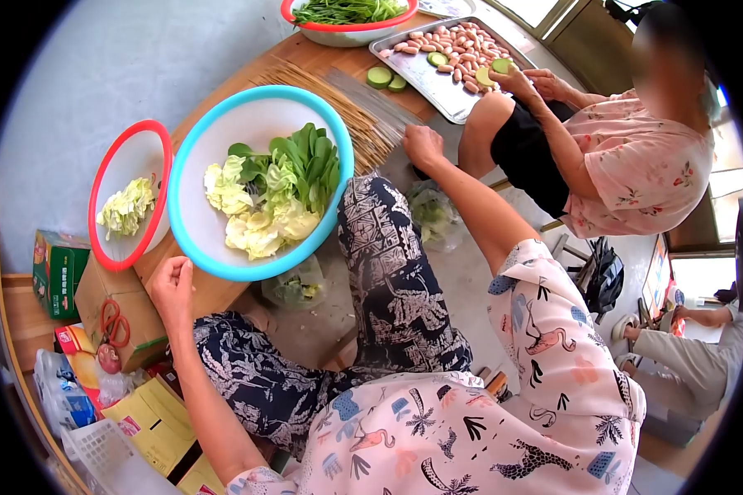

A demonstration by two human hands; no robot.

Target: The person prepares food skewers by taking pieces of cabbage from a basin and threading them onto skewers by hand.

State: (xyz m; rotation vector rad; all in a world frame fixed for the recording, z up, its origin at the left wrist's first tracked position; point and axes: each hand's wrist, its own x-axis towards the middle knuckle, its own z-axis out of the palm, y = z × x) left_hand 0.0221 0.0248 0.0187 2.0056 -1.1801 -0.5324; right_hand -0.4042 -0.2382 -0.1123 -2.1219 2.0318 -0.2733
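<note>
My left hand is at the wooden table's edge, just below the blue-rimmed basin, fingers drawn together; whatever they hold, if anything, is hidden. In the basin lie pale cabbage leaves and dark green leaves. My right hand is closed in a fist beside the ends of the bamboo skewers and thin grey sticks; I cannot tell if it grips one. Left of the blue-rimmed basin, a red-rimmed basin holds more pale leaves.
A person on the right holds green slices over a metal tray of small sausages. Another red-rimmed basin holds greens. Red scissors lie on a cardboard box. Bags of leaves sit below the table.
</note>
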